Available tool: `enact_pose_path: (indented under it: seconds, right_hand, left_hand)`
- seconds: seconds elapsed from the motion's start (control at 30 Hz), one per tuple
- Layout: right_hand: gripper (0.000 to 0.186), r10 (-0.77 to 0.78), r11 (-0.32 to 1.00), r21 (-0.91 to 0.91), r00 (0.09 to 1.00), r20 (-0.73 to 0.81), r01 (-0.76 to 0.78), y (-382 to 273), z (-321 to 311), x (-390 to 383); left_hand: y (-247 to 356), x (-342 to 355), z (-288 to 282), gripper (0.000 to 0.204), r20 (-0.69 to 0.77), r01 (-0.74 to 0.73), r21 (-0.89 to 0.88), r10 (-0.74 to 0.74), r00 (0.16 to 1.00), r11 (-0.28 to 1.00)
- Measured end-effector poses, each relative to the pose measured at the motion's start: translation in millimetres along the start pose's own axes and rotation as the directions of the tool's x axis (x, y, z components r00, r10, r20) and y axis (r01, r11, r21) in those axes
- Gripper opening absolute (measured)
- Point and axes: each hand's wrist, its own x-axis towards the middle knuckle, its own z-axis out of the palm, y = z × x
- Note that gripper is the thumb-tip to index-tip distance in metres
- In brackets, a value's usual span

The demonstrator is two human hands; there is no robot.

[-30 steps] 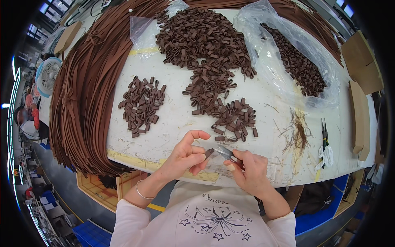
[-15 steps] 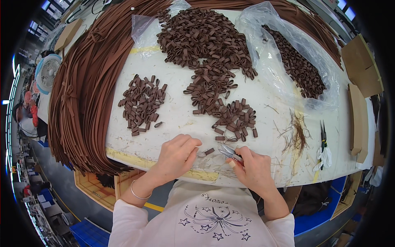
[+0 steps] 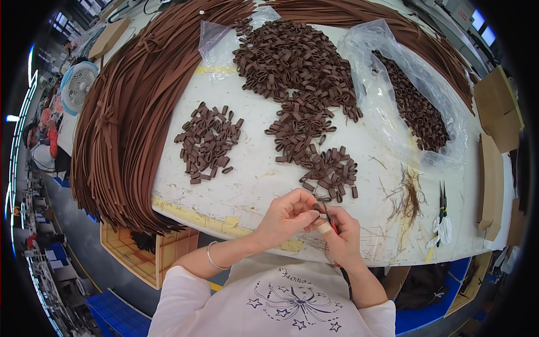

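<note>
My left hand (image 3: 289, 216) and my right hand (image 3: 342, 233) meet near the table's front edge. The left fingers pinch a small dark brown loop (image 3: 318, 207), partly hidden by the fingers. Around a pair of thread snips with a red part (image 3: 335, 226) my right hand is closed; the blades are mostly covered, close to the loop. A pale wrap goes round a right finger. Just beyond the hands lies the near end of a large pile of brown loops (image 3: 297, 62). A smaller loop pile (image 3: 208, 143) sits to the left.
Long brown strips (image 3: 120, 129) lie bundled along the left and far edges. A clear plastic bag (image 3: 365, 73) at right holds more loops (image 3: 415, 104). Thread scraps (image 3: 411, 196), black-handled tweezers (image 3: 443, 199) and cardboard pieces (image 3: 489, 185) are on the right. A wooden crate (image 3: 132, 253) stands below.
My left hand has moved right to meet my right hand, bringing the loop up to the snips. The loop, earlier visible between the hands, is now mostly behind fingers. The view has shifted slightly.
</note>
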Motion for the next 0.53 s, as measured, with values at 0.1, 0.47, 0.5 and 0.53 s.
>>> enact_pose_path:
  seconds: [0.1,0.47,0.5,0.53]
  right_hand:
    - [0.016,-0.041,0.981,-0.189,0.999,0.019,0.044,5.8,-6.7,0.1]
    - [0.019,0.117,0.96,-0.278,0.95,0.29,-0.033,-10.0,-22.7,12.6]
    - [0.02,0.124,0.951,-0.307,0.945,0.304,-0.026,-8.9,-22.8,12.4]
    - [0.02,0.125,0.951,-0.308,0.944,0.307,-0.026,-8.5,-22.3,12.1]
  left_hand:
    - [-4.5,-0.1,5.0,0.015,-0.016,0.013,-0.204,-0.017,1.0,0.979]
    - [11.3,-4.1,-9.9,0.013,0.184,-0.171,0.513,0.086,0.979,0.841]
    - [9.2,-3.7,-11.0,0.014,0.157,-0.081,0.491,0.003,0.988,0.868]
    - [7.3,-2.7,-12.8,0.016,0.134,0.01,0.465,-0.082,0.988,0.885]
